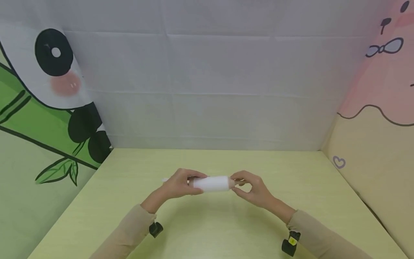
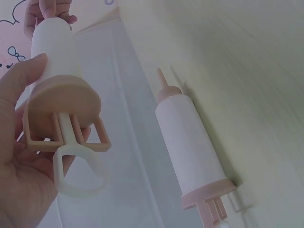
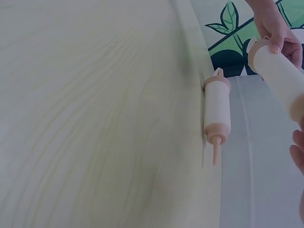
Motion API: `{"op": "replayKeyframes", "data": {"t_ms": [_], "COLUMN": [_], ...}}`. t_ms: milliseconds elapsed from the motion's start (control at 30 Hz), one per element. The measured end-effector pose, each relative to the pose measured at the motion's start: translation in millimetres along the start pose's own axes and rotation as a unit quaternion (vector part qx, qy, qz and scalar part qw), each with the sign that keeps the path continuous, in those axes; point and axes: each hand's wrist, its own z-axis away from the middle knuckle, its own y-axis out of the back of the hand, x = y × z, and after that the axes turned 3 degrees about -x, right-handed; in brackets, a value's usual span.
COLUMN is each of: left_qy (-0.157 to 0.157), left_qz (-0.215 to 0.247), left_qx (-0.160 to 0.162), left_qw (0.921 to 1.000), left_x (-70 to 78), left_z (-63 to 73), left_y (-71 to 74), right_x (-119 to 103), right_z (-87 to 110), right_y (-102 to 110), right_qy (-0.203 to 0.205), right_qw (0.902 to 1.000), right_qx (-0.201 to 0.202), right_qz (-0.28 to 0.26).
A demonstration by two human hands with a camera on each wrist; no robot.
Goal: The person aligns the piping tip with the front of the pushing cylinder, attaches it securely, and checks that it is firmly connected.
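Observation:
A large syringe [image 1: 211, 183] with a white barrel and pinkish-beige ends is held level in front of me. My left hand [image 1: 176, 186] grips it round the plunger end, thumb and fingers on opposite sides of the barrel. In the left wrist view, a white ring handle [image 2: 80, 187] sticks out of that end. At the other end, the fingertips and thumb of my right hand [image 1: 255, 190] pinch the tan nozzle [image 1: 238, 182]. A second, matching syringe [image 2: 190, 142] lies on the table in both wrist views; I cannot make it out in the head view.
The pale yellow table [image 1: 207, 230] spreads under both hands. A white cloth [image 1: 220, 72] hangs behind it. Cartoon-printed panels stand at the left [image 1: 55, 140] and right [image 1: 375, 151] sides.

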Motion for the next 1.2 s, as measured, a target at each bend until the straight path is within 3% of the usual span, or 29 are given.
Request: {"op": "replayKeyframes", "data": {"t_ms": [467, 867, 1200], "left_qy": [0.009, 0.01, -0.004], "left_qz": [-0.045, -0.039, -0.052], "left_qx": [0.015, 0.023, 0.044], "left_qw": [0.9989, 0.9989, 0.9976], "left_x": [-7.9, -9.0, -9.1], "left_z": [-2.1, 1.2, 1.3], "left_y": [-3.1, -3.4, -4.0], "right_x": [10.2, 6.4, 9.9], "right_z": [1.0, -3.8, -3.6], "right_y": [-2.5, -3.1, -2.1], "right_qy": [-0.074, 0.0, 0.005], "right_qw": [0.9968, 0.9996, 0.9995], "right_qx": [-0.026, -0.021, -0.015], "right_qz": [0.015, 0.016, 0.026]}}
